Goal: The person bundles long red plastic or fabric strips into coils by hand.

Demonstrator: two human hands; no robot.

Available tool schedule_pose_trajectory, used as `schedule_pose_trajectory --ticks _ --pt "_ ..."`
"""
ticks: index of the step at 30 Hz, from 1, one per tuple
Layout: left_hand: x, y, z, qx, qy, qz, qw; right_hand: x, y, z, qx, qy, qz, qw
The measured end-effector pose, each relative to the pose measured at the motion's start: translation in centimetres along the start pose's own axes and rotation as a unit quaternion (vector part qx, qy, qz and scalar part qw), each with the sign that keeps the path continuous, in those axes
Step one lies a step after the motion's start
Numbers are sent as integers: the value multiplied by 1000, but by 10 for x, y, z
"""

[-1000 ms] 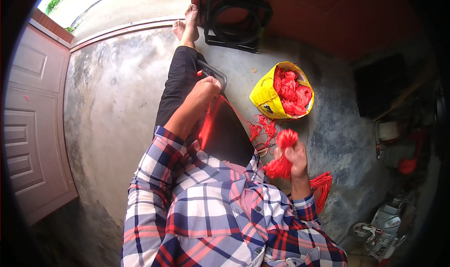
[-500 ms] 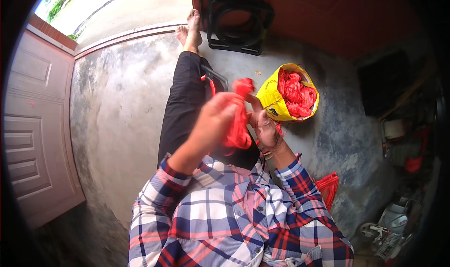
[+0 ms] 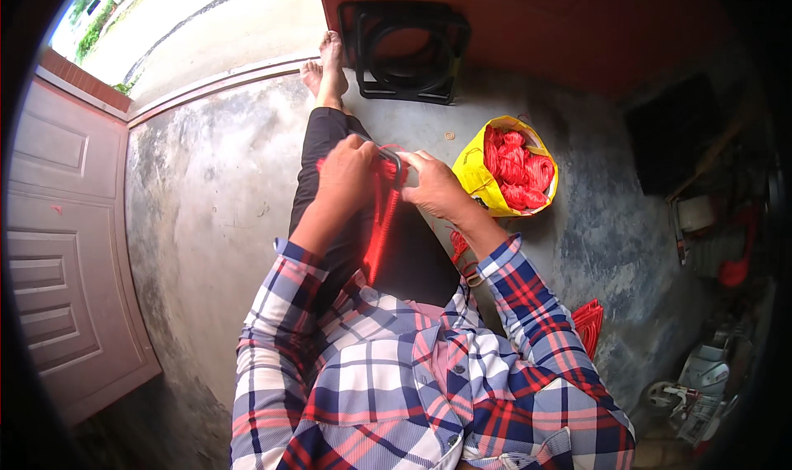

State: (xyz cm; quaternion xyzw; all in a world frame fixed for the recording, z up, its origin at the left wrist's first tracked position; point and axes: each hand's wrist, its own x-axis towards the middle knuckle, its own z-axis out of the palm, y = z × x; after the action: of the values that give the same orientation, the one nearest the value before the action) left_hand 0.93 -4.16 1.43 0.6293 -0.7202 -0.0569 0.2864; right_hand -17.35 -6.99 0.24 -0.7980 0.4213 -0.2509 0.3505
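Observation:
Over my black-trousered lap, both hands meet at the rounded end of a grey metal frame (image 3: 399, 170). Red cord strands (image 3: 379, 231) hang from it toward my waist, lying side by side in a blurred band. My left hand (image 3: 346, 174) is closed at the frame's left side, its fingers curled on the cord; its palm side is hidden. From the right, my right hand (image 3: 437, 189) grips the grey frame between thumb and fingers. A small red cord bundle (image 3: 459, 245) shows below my right wrist.
A yellow bag (image 3: 474, 173) full of red cord skeins (image 3: 518, 169) stands on the floor at right. Beyond my bare feet (image 3: 330, 66) is a black square stand (image 3: 404, 53). More red cord (image 3: 587, 325) lies by my right elbow. A panelled door (image 3: 70, 239) is at left.
The red bundle held up between my hands no longer shows there. Both hands have moved left and away from me to the grey frame, exposing the strands hanging from it.

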Motion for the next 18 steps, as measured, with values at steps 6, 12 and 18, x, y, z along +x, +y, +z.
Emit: schedule_pose_trajectory --ticks 6,12,18 --pt "-16 10 12 -256 -25 -149 955 -2 4 -15 37 19 68 997" --pt "-46 14 10 -395 -140 -201 885 -47 -44 -58 394 80 3 916" --pt "-58 17 30 -441 -87 -186 874 -90 -67 -47 333 -120 -14 935"
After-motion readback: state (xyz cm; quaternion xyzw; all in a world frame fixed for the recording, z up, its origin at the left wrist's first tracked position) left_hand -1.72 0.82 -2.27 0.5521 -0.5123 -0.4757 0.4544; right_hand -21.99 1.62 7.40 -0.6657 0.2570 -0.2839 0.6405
